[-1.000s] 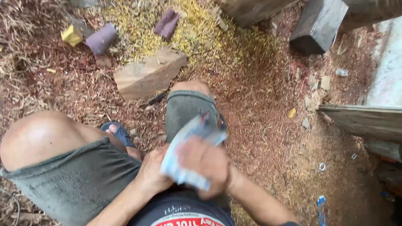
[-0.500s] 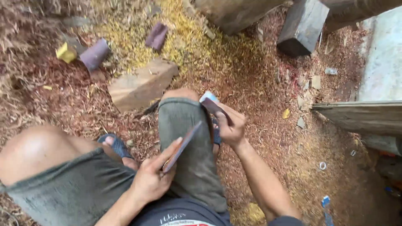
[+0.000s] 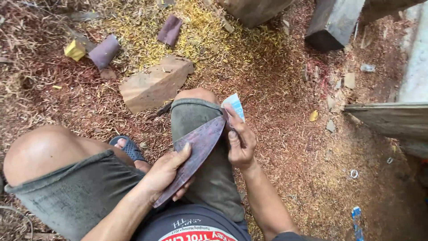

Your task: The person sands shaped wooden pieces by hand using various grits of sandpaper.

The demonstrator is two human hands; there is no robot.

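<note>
The flat wooden piece (image 3: pixel 198 149) lies across our right thigh, long and dark reddish, wide at the far end and narrow near our belly. Half a second ago we held it on edge, so we saw only a thin line. Now we have turned it flat, and its broad face looks up at us.

Our left hand (image 3: pixel 167 172) has its grip closed around the near part of the piece, thumb on top and fingers curled under. Our right hand (image 3: pixel 240 143) has its grip closed too. It pinches a folded sheet of sandpaper (image 3: pixel 234 106), pale blue on the back, and presses it against the far tip of the piece. A second ago both hands were bunched together low over our lap, and the pale sheet was a blur. Now the hands are apart, one at each end of the piece.

With the wide face up and the sheet touching the wood, we think the rubbing is at the tip of the piece now.

The ground (image 3: pixel 276 111) is covered in red and yellow sawdust. A wooden block (image 3: pixel 154 82) lies just past our knee. Farther off lie two purple rolls (image 3: pixel 104 51) and a small yellow block (image 3: pixel 75 50). A dark wooden beam (image 3: pixel 332 22) stands at the top right.
</note>
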